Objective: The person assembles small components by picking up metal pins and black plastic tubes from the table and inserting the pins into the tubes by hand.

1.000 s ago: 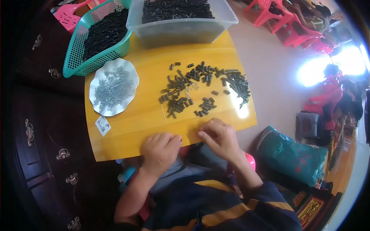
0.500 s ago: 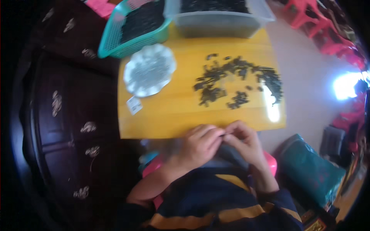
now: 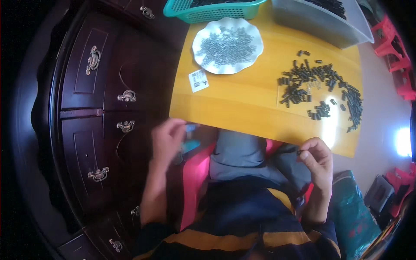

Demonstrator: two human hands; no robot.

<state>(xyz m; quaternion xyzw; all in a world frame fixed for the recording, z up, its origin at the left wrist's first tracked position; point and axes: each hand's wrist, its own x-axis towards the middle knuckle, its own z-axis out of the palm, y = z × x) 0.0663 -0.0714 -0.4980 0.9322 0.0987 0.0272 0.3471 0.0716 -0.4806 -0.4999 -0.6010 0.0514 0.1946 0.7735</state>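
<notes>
My right hand (image 3: 318, 162) is closed by the table's front edge, with a small black piece (image 3: 300, 152) pinched between thumb and forefinger. My left hand (image 3: 167, 138) is off the table's front left corner, its fingers drawn together; what they hold, if anything, is too small to make out. Beyond my right hand, many short black cylindrical pieces (image 3: 331, 82) lie scattered on the yellow table (image 3: 242, 104). A few pale bits (image 3: 314, 86) lie among them. At the table's left, a white wavy-rimmed plate (image 3: 258, 47) holds a heap of thin silvery metal pieces (image 3: 227, 45).
A white printed card (image 3: 198, 81) lies near the plate. Behind stand a green basket (image 3: 216, 14) and a clear plastic tub (image 3: 316, 24), both with black pieces inside. Dark wooden drawers (image 3: 86, 143) line the left. A green bag (image 3: 353, 212) and red stools (image 3: 388, 39) are at right.
My hands were together at the table's front edge; now they are wide apart, the left moved left past the corner, the right moved right. The view has shifted too.
</notes>
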